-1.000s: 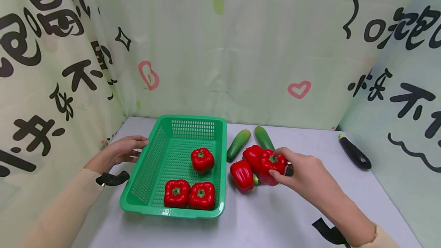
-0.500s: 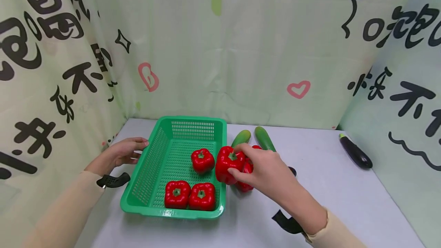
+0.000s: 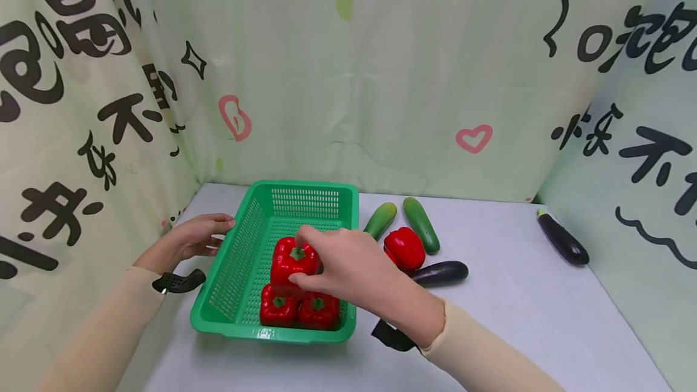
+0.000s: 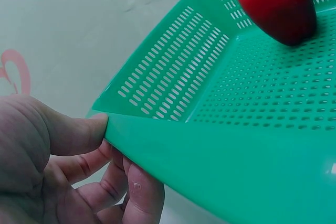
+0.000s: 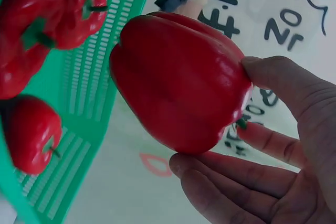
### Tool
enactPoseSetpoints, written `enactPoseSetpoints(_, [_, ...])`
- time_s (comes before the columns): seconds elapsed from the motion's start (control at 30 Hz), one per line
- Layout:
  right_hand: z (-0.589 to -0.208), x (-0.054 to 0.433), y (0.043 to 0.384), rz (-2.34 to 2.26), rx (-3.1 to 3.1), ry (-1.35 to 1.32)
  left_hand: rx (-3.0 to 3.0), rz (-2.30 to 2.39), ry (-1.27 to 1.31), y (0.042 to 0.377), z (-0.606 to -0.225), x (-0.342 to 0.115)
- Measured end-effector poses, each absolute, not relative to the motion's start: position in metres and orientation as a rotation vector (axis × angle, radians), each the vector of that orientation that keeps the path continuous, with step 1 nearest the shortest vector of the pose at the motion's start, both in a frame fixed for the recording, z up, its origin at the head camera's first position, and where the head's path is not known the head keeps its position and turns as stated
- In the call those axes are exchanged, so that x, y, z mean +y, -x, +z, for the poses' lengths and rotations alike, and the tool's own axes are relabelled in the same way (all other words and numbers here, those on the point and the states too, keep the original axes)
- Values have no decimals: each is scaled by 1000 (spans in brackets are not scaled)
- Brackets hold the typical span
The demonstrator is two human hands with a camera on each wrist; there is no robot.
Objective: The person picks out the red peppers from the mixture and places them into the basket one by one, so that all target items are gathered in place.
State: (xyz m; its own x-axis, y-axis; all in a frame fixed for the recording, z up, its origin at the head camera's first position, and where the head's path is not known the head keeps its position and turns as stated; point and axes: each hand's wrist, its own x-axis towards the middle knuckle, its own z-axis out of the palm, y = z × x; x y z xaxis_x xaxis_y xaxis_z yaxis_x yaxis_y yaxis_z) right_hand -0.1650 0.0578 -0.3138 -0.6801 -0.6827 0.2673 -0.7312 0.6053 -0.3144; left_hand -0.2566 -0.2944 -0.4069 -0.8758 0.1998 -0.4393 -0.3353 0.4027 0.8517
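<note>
Four red peppers are gathered at the green basket (image 3: 272, 333) in the centre left of the head view. One red pepper (image 3: 284, 268) is up in the right hand (image 3: 356, 268), whose fingers and thumb grip it near the stem, over the middle of the basket. Three more lie inside: a front-left pepper (image 3: 279, 308) and a front-right pepper (image 3: 320, 313), side by side, plus a third pepper (image 5: 31, 135) seen at the lower left of the right wrist view. The left hand (image 3: 190, 238) pinches the basket's left rim, thumb above and fingers beneath.

Right of centre I count two cucumbers (image 3: 421, 225), one loose pepper (image 3: 405, 249) and a near eggplant (image 3: 443, 273) touching or just beside it; the right hand may hide more. A far eggplant (image 3: 562, 239) lies alone towards the right edge.

Everything rests on a white bench (image 3: 523, 301), walled on three sides by a pale green curtain (image 3: 403, 89) with bold black writing and two pink hearts (image 3: 474, 139).

Half a second ago the gripped pepper was at the basket's right rim; now it has moved left, well inside, and the near eggplant has come into fuller view. The left hand hasn't budged.
</note>
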Motion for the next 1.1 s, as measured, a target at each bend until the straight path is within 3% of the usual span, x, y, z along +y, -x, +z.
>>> enactPoseSetpoints(0.63, [-340,-35,180,445,-2845,-1331,2160,1481,126,263,-410,-299])
enactPoseSetpoints(1.1, [-370,-60,169,205,-2826,-1440,2172,1469,121,262,-409,-298])
